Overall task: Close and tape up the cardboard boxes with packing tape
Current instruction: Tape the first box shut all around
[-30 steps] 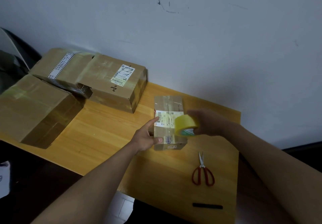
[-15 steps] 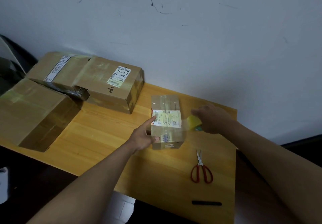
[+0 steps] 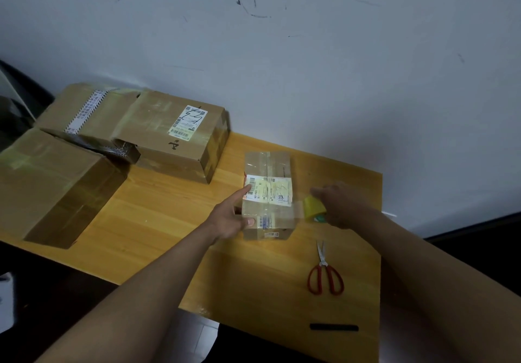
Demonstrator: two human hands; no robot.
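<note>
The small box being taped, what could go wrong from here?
1. The small box is steadied only by the left hand at its near left corner, so the pull of the tape roll in the right hand could swing it.
2. The stretched tape may wrinkle or stick crooked.
3. The scissors lie apart from both hands, so cutting means letting go.

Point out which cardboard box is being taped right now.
The small box at the table's middle: the left hand steadies it, the right hand pulls the yellow tape roll off it. The bigger boxes sit untouched.

scissors (image 3: 324, 272) right of small box (image 3: 267, 193)
</note>
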